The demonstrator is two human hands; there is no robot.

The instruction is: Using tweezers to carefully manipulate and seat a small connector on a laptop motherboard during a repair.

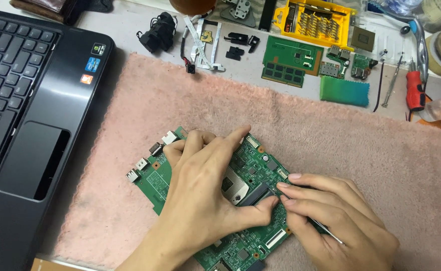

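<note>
Left hand presses flat on the green laptop circuit board lying on the pink towel, fingers spread. Right hand, fingers clamped on a thin metal tool, works at the board's black slot; next move likely needs fine tip control.

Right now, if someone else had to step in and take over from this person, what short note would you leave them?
Left hand: pressed flat on the green motherboard, holding it steady on the pink towel, thumb beside the dark slot near the board's middle.
Right hand: pinching a thin metal tool, its tip hidden under the fingers at that same slot.
Nearby: the open laptop base lies to the left; smaller green boards, black brackets and a yellow bit case lie along the far edge.
Done: the board is out of the laptop.
Left: whatever sits at the slot; the tip's contact is hidden.
</note>
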